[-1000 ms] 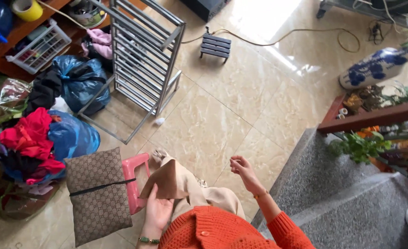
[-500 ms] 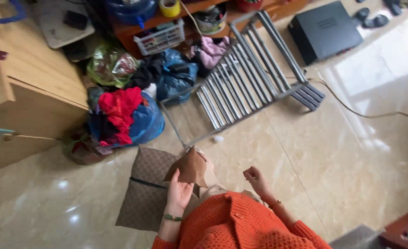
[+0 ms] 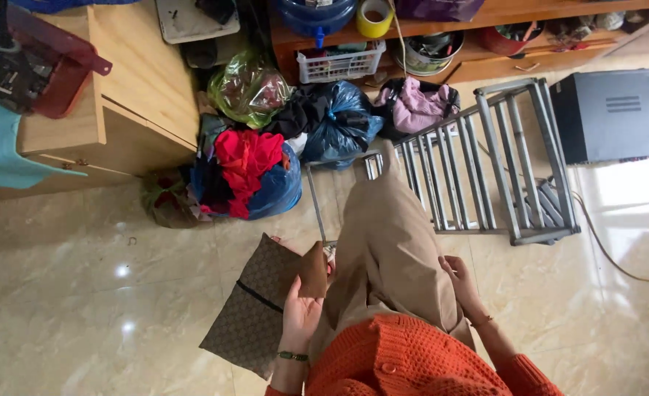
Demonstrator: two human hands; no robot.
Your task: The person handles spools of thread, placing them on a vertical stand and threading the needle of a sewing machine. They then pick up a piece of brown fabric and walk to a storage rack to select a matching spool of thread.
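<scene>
Small brown wallet [image 3: 313,270] held upright in the left hand [image 3: 300,317], fingers curled along its lower edge, thumb side toward the body. It sits just above the person's left thigh, overlapping the right edge of a brown patterned bag [image 3: 255,312] that lies flat on the floor [image 3: 82,293], a dark zip line across it. Right hand [image 3: 460,282] rests loosely on the right thigh of the beige trousers [image 3: 387,249], fingers slightly bent, holding nothing. A thin bracelet shows on that wrist; a green beaded one on the left wrist. Orange knitted sweater [image 3: 405,363] at the bottom edge of view.

On the floor ahead: a grey metal rack [image 3: 486,169] lying tilted, a black box [image 3: 610,114] at its right. Along the far edge, a pile of bags: blue bag with red clothes [image 3: 247,165], dark blue plastic bag [image 3: 339,121], clear greenish bag [image 3: 247,88], pink cloth [image 3: 416,106]. Wooden cabinet [image 3: 130,95] at the left. Low wooden shelf [image 3: 486,44] behind, carrying a white basket [image 3: 339,62] and a yellow tape roll [image 3: 374,18].
</scene>
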